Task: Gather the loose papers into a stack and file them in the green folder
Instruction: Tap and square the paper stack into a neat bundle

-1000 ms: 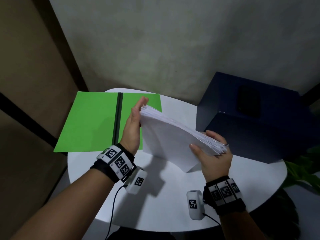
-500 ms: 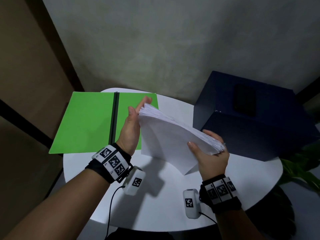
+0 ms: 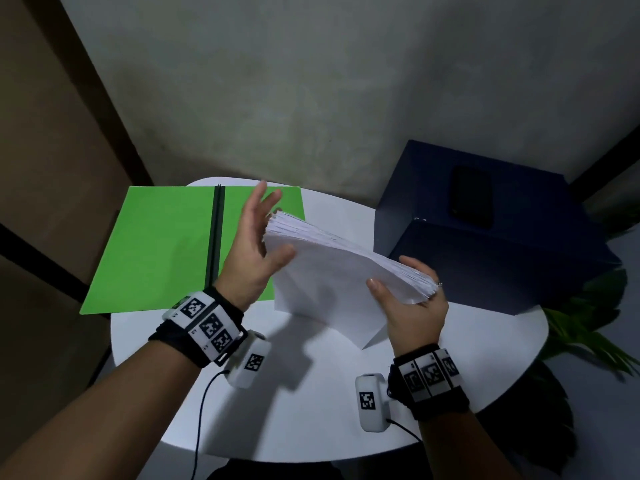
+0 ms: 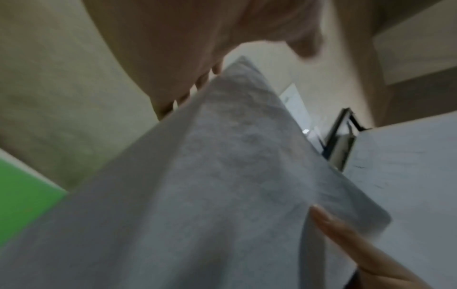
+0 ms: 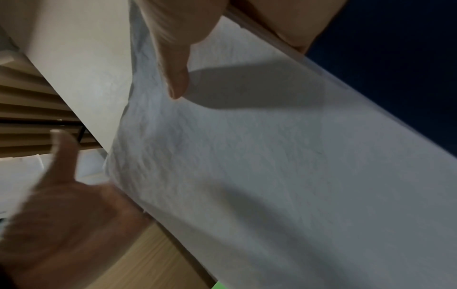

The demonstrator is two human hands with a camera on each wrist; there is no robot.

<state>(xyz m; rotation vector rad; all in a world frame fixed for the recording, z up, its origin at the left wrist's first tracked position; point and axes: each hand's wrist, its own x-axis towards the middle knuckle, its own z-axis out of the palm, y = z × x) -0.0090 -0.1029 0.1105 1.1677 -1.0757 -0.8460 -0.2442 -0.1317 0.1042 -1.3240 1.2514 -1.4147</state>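
A thick stack of white papers point(image 3: 332, 271) stands tilted on its lower edge on the round white table point(image 3: 485, 348). My right hand point(image 3: 410, 299) grips its right end, thumb on the near face, fingers behind. My left hand point(image 3: 256, 244) is flat and spread against the stack's left edge. The green folder point(image 3: 156, 247) lies open and flat at the back left, black spine down its middle, partly over the table edge. The wrist views show the paper face point(image 4: 222, 195) point(image 5: 272, 166) close up and my right thumb point(image 5: 173, 64) on it.
A dark blue box point(image 3: 485, 230) stands at the right, close behind my right hand, with a dark phone-like object point(image 3: 472, 195) on top. Green plant leaves point(image 3: 588, 317) reach in at the right table edge. A wall lies just behind the table.
My left fingers have spread and lifted slightly at the stack's left edge. The stack stays in my right hand's grip, barely shifted.
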